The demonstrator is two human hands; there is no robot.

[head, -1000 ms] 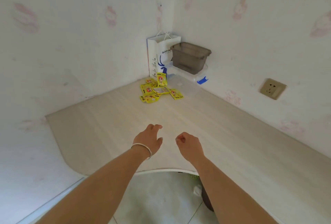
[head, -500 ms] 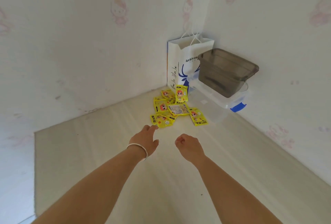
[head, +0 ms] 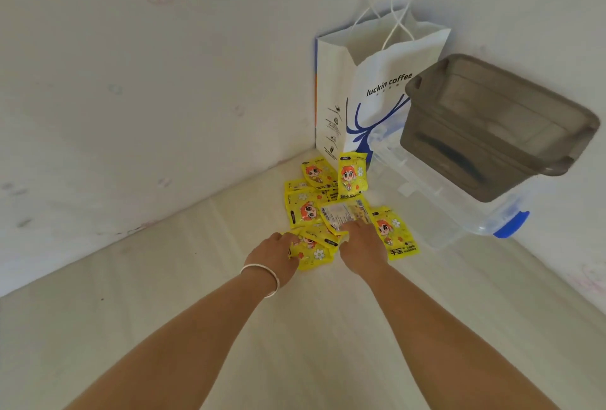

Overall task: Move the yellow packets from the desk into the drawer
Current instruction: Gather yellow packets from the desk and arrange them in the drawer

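Several yellow packets (head: 328, 203) with a cartoon face lie in a loose pile in the desk's far corner, one (head: 352, 176) leaning against the paper bag. My left hand (head: 275, 257) is at the pile's near edge, its fingers curled round the nearest packet (head: 314, 252). My right hand (head: 360, 245) lies beside it, fingertips touching a packet (head: 344, 212) that is turned white back up. Another packet (head: 395, 235) lies just right of my right hand. No drawer is in view.
A white "luckin coffee" paper bag (head: 370, 91) stands in the corner behind the pile. To the right, a dark grey tub (head: 498, 127) sits tilted on a clear plastic box (head: 442, 212) with a blue latch. Walls close the desk (head: 164, 327) off at the left and right.
My view has moved in toward the corner. Both hands have reached forward from the bare desk onto the pile, the left closing on the nearest packet.
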